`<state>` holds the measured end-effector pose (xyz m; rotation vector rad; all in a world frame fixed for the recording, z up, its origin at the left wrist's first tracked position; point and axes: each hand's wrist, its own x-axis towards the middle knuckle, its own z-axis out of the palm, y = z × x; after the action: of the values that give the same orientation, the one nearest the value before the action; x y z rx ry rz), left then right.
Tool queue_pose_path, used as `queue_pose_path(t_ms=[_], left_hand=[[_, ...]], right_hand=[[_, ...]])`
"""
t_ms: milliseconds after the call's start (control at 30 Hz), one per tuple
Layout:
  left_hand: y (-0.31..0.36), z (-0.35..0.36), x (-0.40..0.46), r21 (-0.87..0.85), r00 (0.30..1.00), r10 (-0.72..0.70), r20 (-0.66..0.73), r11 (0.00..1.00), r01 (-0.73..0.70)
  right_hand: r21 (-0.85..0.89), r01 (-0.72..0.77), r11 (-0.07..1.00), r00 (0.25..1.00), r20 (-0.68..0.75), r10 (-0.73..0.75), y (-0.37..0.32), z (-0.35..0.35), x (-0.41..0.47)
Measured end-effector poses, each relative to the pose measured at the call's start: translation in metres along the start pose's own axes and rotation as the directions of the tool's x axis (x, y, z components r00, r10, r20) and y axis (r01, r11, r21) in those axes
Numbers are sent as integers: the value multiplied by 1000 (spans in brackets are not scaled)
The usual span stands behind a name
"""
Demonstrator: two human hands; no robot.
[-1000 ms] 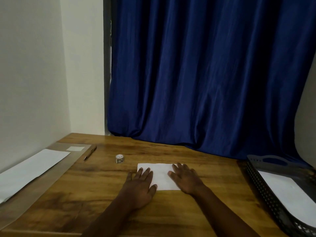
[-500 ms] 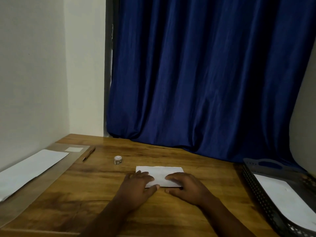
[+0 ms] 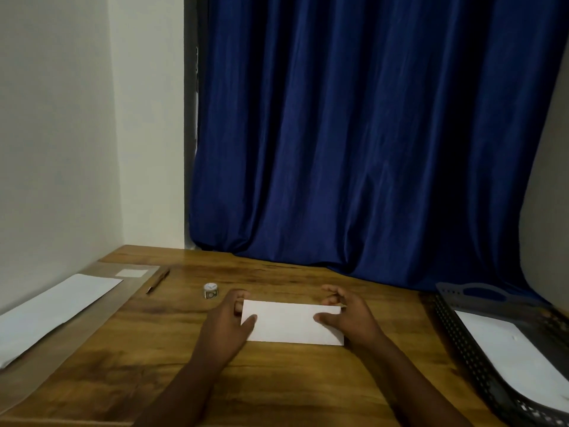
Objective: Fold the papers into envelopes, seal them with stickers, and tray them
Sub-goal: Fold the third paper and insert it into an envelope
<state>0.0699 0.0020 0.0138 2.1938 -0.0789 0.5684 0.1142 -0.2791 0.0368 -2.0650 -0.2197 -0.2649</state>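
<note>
A white folded paper [image 3: 292, 323] is in the middle of the wooden table [image 3: 277, 383], held at both short ends. My left hand [image 3: 226, 326] grips its left end, thumb on top and fingers behind. My right hand [image 3: 351, 318] grips its right end the same way. A small sticker roll [image 3: 210, 290] stands just beyond my left hand. A dark mesh tray [image 3: 480, 365] at the right edge holds a white paper [image 3: 517, 359]. A stack of flat white sheets [image 3: 52, 306] lies at the far left.
A pen [image 3: 157, 281] lies left of the sticker roll, beside a small white slip [image 3: 131, 273]. A blue curtain [image 3: 354, 134] hangs behind the table and a pale wall closes the left side.
Both hands were flat on the paper pressing it. They slid toward me along the fold and now hold the folded paper by its two ends, fingers curled around it.
</note>
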Motion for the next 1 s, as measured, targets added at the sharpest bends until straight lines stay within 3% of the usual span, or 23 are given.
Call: queue_pose_path(t_ms=[133, 267, 367, 467, 567, 633, 733, 833, 1000], left_hand=[[-4, 3, -1, 118, 995, 84, 61, 989, -91], [-6, 4, 2, 236, 974, 191, 121, 947, -215], [-2, 9, 1, 333, 931, 243, 273, 884, -328], [1, 17, 0, 405, 852, 226, 473, 803, -438], [-1, 20, 1, 416, 824, 152, 545, 805, -424], [-3, 22, 2, 422, 819, 176, 546, 787, -450], [-6, 23, 4, 410, 815, 172, 554, 795, -447], [-8, 24, 5, 432, 805, 148, 575, 780, -452], [-7, 24, 6, 455, 797, 103, 595, 775, -440]], right_hand=[[-105, -33, 994, 999, -26, 31, 18, 12, 0], [-297, 54, 953, 999, 9, -54, 27, 18, -1], [-388, 94, 917, 995, 19, -94, 23, 18, -4], [-508, 123, 852, 989, -13, -150, 9, 22, -7], [-501, 238, 832, 969, 60, -241, -14, 43, -16], [-385, 288, 877, 949, 237, -208, -28, 66, -26], [-387, 289, 876, 885, 457, -90, -35, 94, -36], [-457, 245, 855, 879, 477, 3, -29, 89, -34], [-643, 193, 741, 922, 377, 87, 0, 50, -22]])
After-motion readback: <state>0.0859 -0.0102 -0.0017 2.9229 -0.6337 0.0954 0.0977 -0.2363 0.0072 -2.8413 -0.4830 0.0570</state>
